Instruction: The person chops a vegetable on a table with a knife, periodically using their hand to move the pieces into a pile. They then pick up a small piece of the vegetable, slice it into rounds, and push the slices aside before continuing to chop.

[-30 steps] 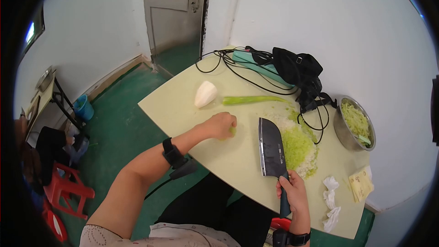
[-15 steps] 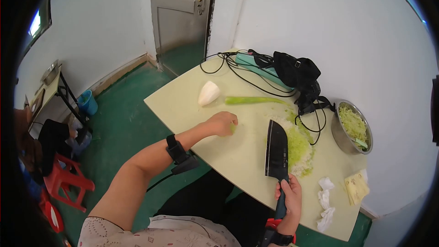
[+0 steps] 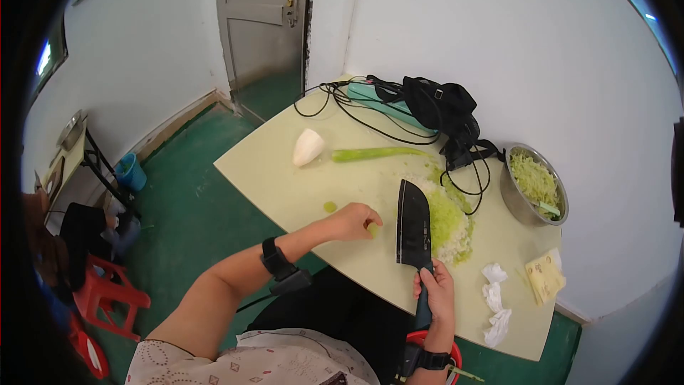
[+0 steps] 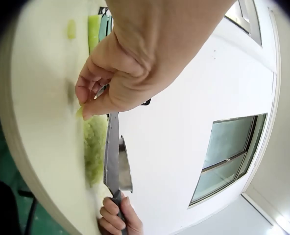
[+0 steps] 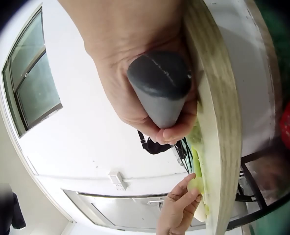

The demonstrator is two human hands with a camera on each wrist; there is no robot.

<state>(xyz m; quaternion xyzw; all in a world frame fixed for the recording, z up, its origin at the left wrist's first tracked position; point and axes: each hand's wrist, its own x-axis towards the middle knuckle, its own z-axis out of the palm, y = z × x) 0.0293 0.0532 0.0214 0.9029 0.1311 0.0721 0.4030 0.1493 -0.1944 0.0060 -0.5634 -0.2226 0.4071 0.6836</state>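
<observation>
Just two hands — left hand (image 3: 354, 219) pinching one green bit (image 3: 372, 229), right hand (image 3: 435, 291) wrapped round one cleaver (image 3: 413, 226), one bowl (image 3: 533, 184), one chopped pile (image 3: 447, 217).

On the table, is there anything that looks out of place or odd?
Yes: one small green slice lies alone on the table, apart from the chopped pile. Black cables also trail into that pile's edge.

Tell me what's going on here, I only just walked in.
A person is chopping greens on a pale yellow-green table. The right hand grips a dark cleaver beside a heap of minced green vegetable. The left hand pinches a small green piece next to the blade.
</observation>
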